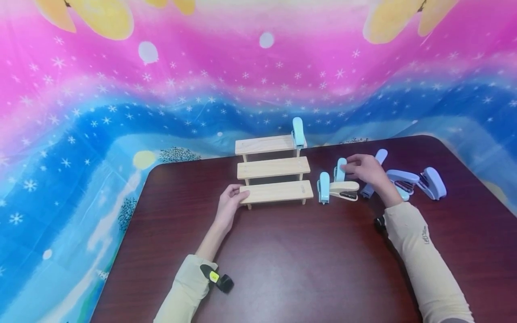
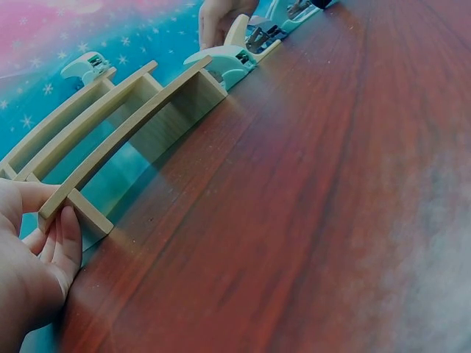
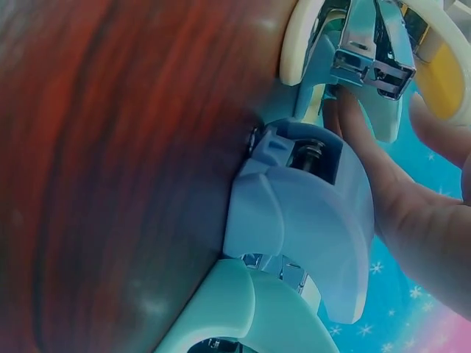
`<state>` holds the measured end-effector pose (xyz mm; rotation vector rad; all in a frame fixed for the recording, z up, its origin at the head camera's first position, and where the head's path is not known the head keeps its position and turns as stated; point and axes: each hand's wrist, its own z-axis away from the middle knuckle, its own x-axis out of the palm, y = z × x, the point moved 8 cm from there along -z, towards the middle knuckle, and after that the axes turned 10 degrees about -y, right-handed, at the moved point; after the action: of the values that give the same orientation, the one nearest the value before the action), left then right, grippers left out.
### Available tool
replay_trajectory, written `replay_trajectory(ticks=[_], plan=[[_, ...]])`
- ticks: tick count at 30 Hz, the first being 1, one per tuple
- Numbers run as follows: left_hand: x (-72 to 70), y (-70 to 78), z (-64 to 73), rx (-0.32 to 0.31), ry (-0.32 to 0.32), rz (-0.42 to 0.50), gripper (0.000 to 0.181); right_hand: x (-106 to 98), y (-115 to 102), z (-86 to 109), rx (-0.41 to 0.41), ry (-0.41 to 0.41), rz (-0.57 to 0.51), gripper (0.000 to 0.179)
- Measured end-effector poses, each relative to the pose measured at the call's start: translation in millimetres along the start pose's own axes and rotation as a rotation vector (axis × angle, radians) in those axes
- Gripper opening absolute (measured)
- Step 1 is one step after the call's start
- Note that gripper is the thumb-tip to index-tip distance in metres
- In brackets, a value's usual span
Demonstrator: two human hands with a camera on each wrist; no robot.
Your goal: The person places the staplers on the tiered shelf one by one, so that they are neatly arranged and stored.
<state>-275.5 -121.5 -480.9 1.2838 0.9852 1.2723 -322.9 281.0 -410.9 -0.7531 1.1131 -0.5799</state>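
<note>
A three-step wooden stand is on the table, its lowest step held at the left end by my left hand, thumb on top and fingers beneath. My right hand pinches a mint stapler between thumb and fingers, right of the stand. Just in front of that stapler lie a cream stapler and another mint stapler. On the top step's right end stands one more mint stapler.
Right of my right hand are several more staplers: a lavender one partly behind the hand, a pale blue-violet one overlapping a mint one, and a lavender one farthest right. A patterned cloth hangs behind the dark wood table.
</note>
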Motion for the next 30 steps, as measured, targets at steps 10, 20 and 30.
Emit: replay_trajectory(ticks=[10,20,30], plan=[[1.0,-0.5,0.1,0.001,0.001,-0.007,0.034,2,-2,-1.7,-0.006,0.001,0.136,0.064],[-0.2,0.7,1.9,0.005,0.005,-0.004,0.032,7,-10,-1.6,-0.043,0.061,0.206,0.058],[1.3,0.0,0.9,0.010,-0.006,0.009,0.033,3,-16,-1.8,-0.068,0.137,0.258,0.050]])
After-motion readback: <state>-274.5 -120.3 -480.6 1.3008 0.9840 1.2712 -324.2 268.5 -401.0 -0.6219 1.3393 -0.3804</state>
